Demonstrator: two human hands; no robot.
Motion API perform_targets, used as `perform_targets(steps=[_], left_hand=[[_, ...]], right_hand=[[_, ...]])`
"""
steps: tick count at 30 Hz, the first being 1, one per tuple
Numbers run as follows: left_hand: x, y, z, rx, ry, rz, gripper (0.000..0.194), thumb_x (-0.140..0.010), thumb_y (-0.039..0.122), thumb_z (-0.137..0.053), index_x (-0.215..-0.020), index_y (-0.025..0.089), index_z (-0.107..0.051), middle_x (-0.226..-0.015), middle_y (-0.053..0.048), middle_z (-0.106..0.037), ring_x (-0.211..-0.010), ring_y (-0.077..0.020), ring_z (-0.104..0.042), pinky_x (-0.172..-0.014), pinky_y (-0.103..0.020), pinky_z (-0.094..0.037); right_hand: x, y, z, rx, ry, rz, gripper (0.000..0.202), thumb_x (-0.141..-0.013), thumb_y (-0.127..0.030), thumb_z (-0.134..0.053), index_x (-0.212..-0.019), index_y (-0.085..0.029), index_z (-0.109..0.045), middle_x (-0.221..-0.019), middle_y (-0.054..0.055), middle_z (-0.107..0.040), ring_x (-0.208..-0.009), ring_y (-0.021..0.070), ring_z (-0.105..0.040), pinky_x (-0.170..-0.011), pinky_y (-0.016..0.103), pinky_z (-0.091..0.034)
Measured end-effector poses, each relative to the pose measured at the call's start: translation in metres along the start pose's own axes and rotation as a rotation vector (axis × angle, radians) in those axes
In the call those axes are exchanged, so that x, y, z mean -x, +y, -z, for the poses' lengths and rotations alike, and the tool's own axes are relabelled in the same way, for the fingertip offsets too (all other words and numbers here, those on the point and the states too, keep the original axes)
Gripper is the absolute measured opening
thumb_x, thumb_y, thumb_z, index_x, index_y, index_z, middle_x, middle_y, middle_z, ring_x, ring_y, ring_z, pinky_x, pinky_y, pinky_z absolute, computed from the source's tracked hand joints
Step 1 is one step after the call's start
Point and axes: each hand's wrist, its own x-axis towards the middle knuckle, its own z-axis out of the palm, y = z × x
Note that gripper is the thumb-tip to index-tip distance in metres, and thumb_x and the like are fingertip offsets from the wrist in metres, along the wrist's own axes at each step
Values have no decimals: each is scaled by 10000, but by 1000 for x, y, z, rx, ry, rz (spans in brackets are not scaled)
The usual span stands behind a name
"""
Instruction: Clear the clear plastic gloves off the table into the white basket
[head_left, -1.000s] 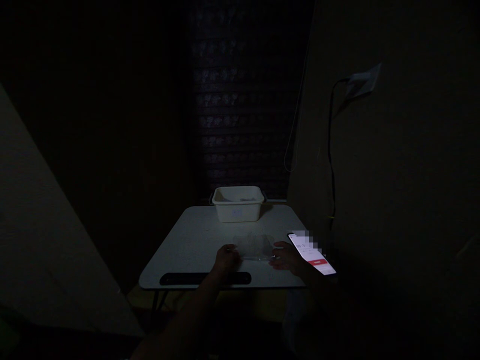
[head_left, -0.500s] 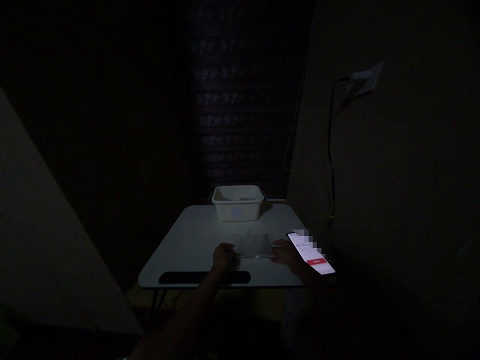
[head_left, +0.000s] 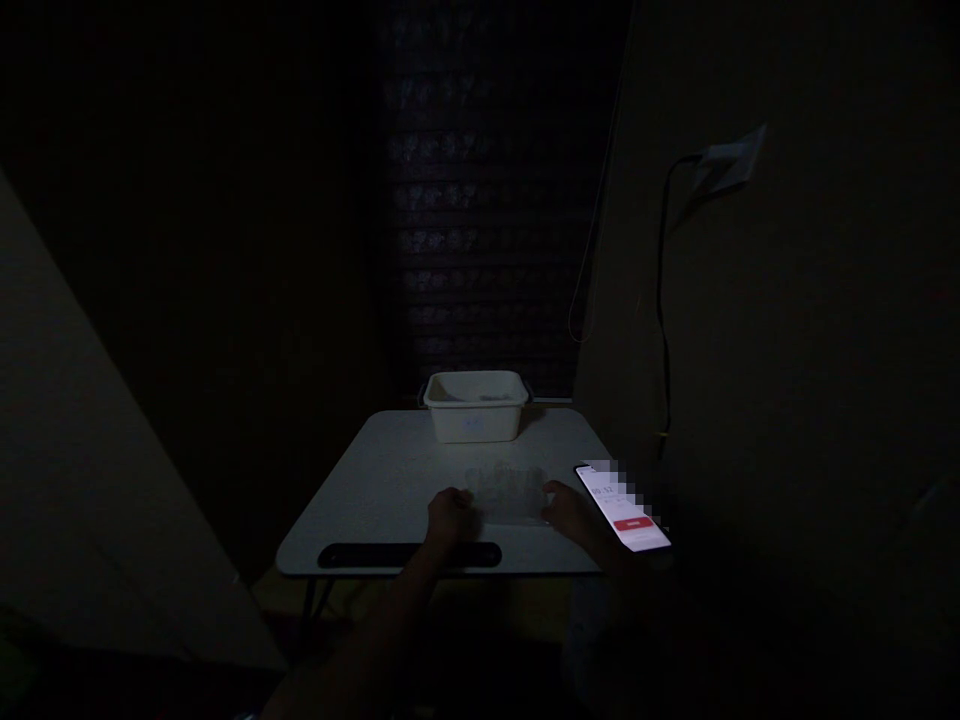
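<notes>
In dim light, a clear, flat, roughly rectangular plastic piece (head_left: 510, 495) spans the gap between my hands, over the table. Whether it is a bag, a sheet or a shallow tray I cannot tell. My left hand (head_left: 448, 516) grips its left edge, thumb toward the middle, with the fingertips partly hidden in shadow. At the opposite edge my right hand (head_left: 566, 510) is closed on the plastic with thumb and fingers.
A white basin (head_left: 476, 422) with dark handles stands at the back of the white folding table (head_left: 360, 490). A lit phone (head_left: 626, 508) lies by the right edge. Along the front runs a dark slot (head_left: 375, 555). A cable (head_left: 661, 300) hangs from the wall outlet (head_left: 731, 165).
The plastic piece has tilted slightly, and its bright front edge has dulled. My right hand has shifted a little with it; both hands stay at its sides.
</notes>
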Motion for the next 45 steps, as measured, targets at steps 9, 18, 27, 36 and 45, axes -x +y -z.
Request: perform_targets(steps=[9,18,27,36,45], left_hand=[[4,2,7,-347,-6,-168,199,-633,297,-470,-653,123,-564,-670,-49,-588,-619,-120,-526,-517,-187,-339],[6,21,4,-585,26,-573,237,-696,168,-329,-836,138,-518,-869,-73,-542,-830,-147,-464,-722,-251,-326],[-3,19,-36,-734,-46,-663,464,-766,338,-149,-1138,91,-273,-1194,-110,-287,-1089,-202,-217,-868,-378,-179],[-4,12,-35,-759,26,-545,632,-715,510,-105,-1145,76,-267,-1199,-148,-259,-1105,-254,-152,-847,-464,-118],[-11,18,-33,-751,-15,-671,456,-770,354,-125,-1151,142,-261,-1211,-74,-264,-1107,-187,-172,-880,-396,-112]], right_hand=[[1,15,-10,284,23,155,376,-610,-196,-414,-980,-138,-448,-891,79,-545,-786,161,-495,-630,229,-364],[-3,-16,3,436,260,251,400,-654,-125,-308,-1036,-90,-421,-1048,110,-451,-924,171,-414,-771,260,-302],[-14,-2,-38,563,166,542,428,-748,-261,-217,-1114,-72,-330,-1172,115,-324,-1083,181,-229,-879,337,-166],[-6,15,-27,583,124,365,555,-734,-473,-115,-1145,-139,-281,-1197,109,-278,-1101,232,-178,-840,499,-61],[-13,-2,-24,557,128,453,441,-772,-333,-119,-1155,-164,-258,-1212,64,-260,-1104,167,-186,-879,422,-69]])
